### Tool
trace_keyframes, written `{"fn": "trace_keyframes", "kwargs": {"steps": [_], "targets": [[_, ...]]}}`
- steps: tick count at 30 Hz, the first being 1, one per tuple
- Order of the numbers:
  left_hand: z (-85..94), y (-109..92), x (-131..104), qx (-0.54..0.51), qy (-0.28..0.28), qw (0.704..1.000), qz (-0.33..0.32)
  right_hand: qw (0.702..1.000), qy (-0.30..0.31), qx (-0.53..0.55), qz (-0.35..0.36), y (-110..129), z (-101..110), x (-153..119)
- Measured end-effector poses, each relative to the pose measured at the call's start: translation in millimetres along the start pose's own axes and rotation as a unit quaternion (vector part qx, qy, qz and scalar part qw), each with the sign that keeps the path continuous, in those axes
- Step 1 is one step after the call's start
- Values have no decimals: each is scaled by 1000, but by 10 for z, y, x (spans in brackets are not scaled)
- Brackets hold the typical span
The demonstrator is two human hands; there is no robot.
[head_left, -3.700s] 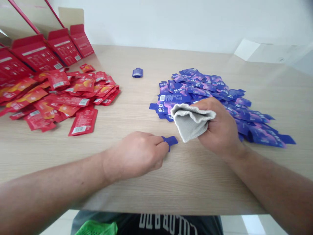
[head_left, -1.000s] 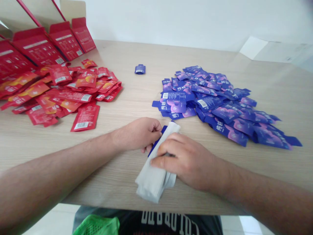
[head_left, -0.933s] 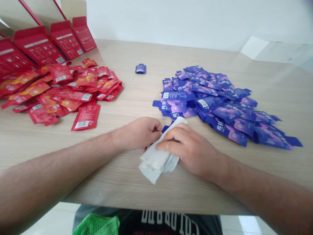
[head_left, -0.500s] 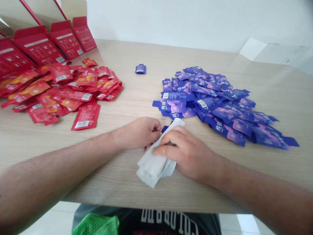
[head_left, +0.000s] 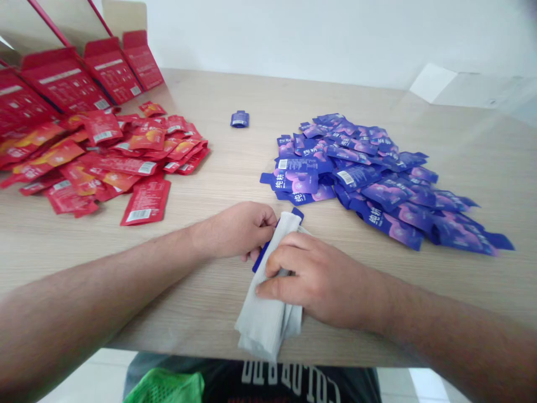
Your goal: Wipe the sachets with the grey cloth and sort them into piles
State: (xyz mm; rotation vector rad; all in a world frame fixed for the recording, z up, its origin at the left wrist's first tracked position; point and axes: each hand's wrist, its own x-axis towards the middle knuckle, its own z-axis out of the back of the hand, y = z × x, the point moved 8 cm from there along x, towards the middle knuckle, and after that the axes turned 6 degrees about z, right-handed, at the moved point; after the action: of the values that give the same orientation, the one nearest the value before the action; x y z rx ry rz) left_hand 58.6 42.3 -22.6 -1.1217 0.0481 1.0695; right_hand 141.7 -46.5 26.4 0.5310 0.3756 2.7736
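In front of me a purple sachet [head_left: 297,214] lies mostly hidden under a folded white cloth [head_left: 268,313]; only its spout end and a strip along its left edge show. My left hand [head_left: 250,228] is closed on the left edge of that sachet, fingers curled in. With thumb and fingers bent around it, my right hand [head_left: 310,274] grips the cloth and presses it over the sachet. The cloth's lower end hangs toward the table's front edge.
A heap of purple sachets [head_left: 356,162] lies at right, red sachets [head_left: 138,140] at left. Open red boxes [head_left: 67,81] stand behind the red ones. One small purple sachet [head_left: 239,118] lies at the back middle; green netted cloth [head_left: 168,386] is at my lap.
My right hand and the white cloth have slid down toward me along the sachet, baring more of its spout end and left edge. My left hand stays in place.
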Motion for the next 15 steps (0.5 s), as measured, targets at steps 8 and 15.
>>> {"fn": "trace_keyframes", "kwargs": {"steps": [8,15], "targets": [[3,41,29,-6,3,1000,12,994,-65,-20,-82,-379,185,-126],[-7,24,11,-7,20,1000,13,991,-73,-26,-110,-425,194,-148]]}}
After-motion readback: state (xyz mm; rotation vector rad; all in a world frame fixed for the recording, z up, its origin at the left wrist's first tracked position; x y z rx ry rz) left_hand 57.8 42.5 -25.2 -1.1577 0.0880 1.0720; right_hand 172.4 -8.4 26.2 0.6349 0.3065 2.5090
